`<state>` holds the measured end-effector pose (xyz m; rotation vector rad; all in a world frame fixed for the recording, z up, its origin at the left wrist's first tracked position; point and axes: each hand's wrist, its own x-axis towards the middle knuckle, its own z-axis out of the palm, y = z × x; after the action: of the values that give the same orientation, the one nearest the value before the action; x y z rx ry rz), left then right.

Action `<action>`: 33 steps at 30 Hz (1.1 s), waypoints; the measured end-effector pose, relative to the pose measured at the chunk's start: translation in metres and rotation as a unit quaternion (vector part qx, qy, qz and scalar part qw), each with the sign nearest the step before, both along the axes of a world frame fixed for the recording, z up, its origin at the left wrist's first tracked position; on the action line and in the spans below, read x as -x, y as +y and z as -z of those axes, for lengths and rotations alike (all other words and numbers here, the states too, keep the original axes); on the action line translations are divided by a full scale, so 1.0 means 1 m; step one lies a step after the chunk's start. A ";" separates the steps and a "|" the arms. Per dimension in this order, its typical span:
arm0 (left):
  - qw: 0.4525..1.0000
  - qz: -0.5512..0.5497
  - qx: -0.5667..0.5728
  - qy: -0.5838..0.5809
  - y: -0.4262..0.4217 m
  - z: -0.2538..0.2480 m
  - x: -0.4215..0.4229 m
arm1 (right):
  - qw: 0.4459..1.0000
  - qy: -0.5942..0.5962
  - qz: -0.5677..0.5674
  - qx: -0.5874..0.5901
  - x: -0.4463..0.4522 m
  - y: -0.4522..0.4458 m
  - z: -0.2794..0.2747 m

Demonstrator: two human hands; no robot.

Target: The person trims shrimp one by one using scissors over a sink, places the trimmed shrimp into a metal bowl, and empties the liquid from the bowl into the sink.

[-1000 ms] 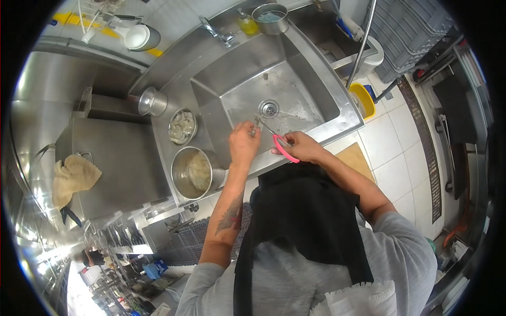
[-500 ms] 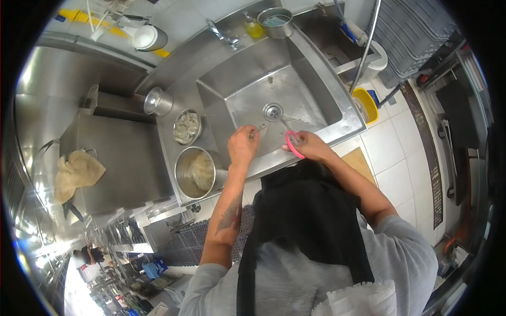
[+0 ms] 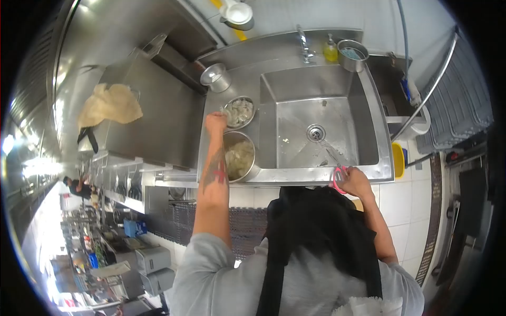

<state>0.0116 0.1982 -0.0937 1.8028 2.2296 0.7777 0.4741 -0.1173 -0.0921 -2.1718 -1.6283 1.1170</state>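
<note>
My left hand (image 3: 216, 122) is at the left rim of a round metal bowl (image 3: 254, 117) holding pale greyish pieces that look like shrimp (image 3: 240, 111). Its fingers are closed; what they hold, if anything, I cannot make out. Just below, partly covered by my forearm, stands a deep metal pot (image 3: 254, 164) with more pale pieces (image 3: 240, 157) inside. Pink-handled scissors (image 3: 336, 180) are in my right hand (image 3: 354, 182) at the sink's front edge, blades pointing over the basin. Small scraps lie in the steel sink (image 3: 295, 118) around the drain (image 3: 316, 133).
Behind the bowl stands a metal container (image 3: 216, 78). A faucet (image 3: 304, 45), a yellow soap bottle (image 3: 330, 50) and a pot (image 3: 352, 56) line the sink's back edge. A cloth (image 3: 110, 104) lies on the left counter. Grey crates (image 3: 456, 110) are stacked at right.
My left hand has moved from above the sink's front left to the bowl. My right hand keeps the scissors near the front edge. The camera view has turned and shifted left.
</note>
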 end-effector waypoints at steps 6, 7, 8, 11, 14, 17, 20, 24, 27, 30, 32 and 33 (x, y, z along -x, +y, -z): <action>0.881 -0.075 0.128 -0.450 0.028 0.008 0.030 | 1.000 0.005 0.009 -0.009 -0.007 0.000 -0.001; 0.942 -0.057 0.131 -0.305 0.020 -0.007 0.030 | 0.999 0.015 0.008 0.031 -0.008 0.001 -0.007; 0.979 -0.039 0.132 -0.152 0.009 -0.021 0.032 | 0.999 0.008 0.011 0.030 -0.013 0.000 -0.002; 0.997 -0.031 0.034 -0.060 -0.039 -0.041 0.034 | 0.994 0.075 0.033 -0.078 -0.026 -0.013 -0.008; 0.996 0.012 0.090 0.011 -0.087 -0.029 0.035 | 0.960 0.263 0.087 -0.035 -0.036 -0.023 -0.005; 0.928 0.165 0.278 0.187 -0.115 0.015 0.030 | 0.979 0.166 0.118 0.000 -0.052 -0.029 0.009; 0.948 0.092 0.220 0.211 -0.146 0.017 0.014 | 0.997 -0.036 0.012 0.064 -0.055 -0.030 0.008; 0.958 -0.010 0.165 0.233 -0.141 -0.012 0.009 | 1.000 -0.021 0.011 0.017 -0.053 -0.011 0.000; 0.942 0.023 0.161 0.292 -0.139 -0.012 0.025 | 0.999 0.033 0.026 -0.007 -0.044 -0.002 -0.008; 0.931 0.047 0.207 0.298 -0.133 -0.021 0.024 | 1.000 0.024 -0.001 -0.006 -0.038 0.005 -0.012; 0.959 0.068 0.138 0.238 -0.118 -0.019 0.027 | 1.000 0.021 0.000 -0.008 -0.034 0.008 -0.011; 0.969 0.078 0.108 0.207 -0.112 -0.047 0.014 | 0.999 0.019 -0.013 -0.031 -0.034 0.010 -0.001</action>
<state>-0.0028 0.0861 -0.0469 2.1461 2.2539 0.1262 0.5083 -0.1072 -0.0915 -2.0845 -1.6564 1.0922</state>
